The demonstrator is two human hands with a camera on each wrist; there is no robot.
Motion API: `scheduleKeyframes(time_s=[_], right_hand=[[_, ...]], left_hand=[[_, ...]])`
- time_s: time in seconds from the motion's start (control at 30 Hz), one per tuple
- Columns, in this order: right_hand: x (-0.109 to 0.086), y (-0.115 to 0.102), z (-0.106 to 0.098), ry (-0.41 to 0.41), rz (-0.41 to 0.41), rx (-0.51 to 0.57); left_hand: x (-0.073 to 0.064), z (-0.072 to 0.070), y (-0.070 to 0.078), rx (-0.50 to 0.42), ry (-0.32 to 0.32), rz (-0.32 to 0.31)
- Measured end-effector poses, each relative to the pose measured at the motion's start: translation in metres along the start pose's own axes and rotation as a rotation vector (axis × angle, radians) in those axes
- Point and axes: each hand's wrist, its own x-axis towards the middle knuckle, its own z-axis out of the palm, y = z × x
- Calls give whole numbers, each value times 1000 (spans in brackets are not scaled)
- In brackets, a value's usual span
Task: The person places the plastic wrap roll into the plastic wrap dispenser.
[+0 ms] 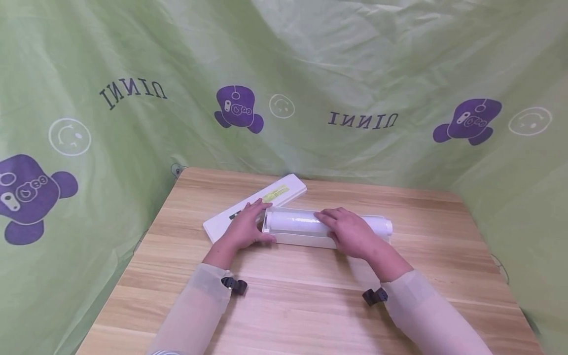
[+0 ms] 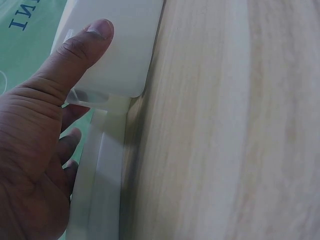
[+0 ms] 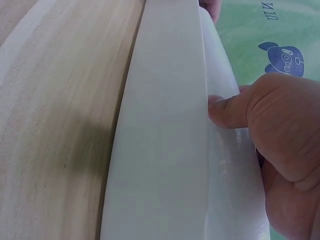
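Note:
A glossy white roll of plastic wrap (image 1: 293, 221) lies lengthwise in a long, narrow white box (image 1: 306, 240) on the table. Its right end shows at the box's right end, level with the rim or slightly above. My right hand (image 1: 352, 234) grips the roll around its middle, fingers over the top; the right wrist view shows the thumb (image 3: 227, 111) against it just inside the box wall (image 3: 160, 125). At the box's left end, my left hand (image 1: 243, 228) holds the box, thumb (image 2: 82, 50) on the front wall and fingers behind the end, partly hidden.
A long white lid (image 1: 222, 224) with a yellow-green label (image 1: 276, 193) lies at a slant behind the box, partly covered by my left hand. The wood-grain table (image 1: 284, 305) is bordered at the back and sides by a green printed curtain (image 1: 310, 153).

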Motion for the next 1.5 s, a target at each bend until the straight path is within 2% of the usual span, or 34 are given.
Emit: scheduleKeyframes(time_s=[0.23, 0.73, 0.9, 1.1, 1.5], right_hand=[[5, -2, 2, -7, -15, -2], [10, 1, 4, -73, 19, 31], [12, 5, 4, -93, 37, 62], [12, 10, 5, -80, 24, 102], [10, 20, 10, -76, 40, 249]], left_hand=[[0, 1, -1, 11, -6, -8], [0, 1, -4, 17, -1, -6], [1, 1, -3, 9, 3, 0], [1, 1, -2, 16, 2, 0], [1, 1, 0, 18, 0, 0]])
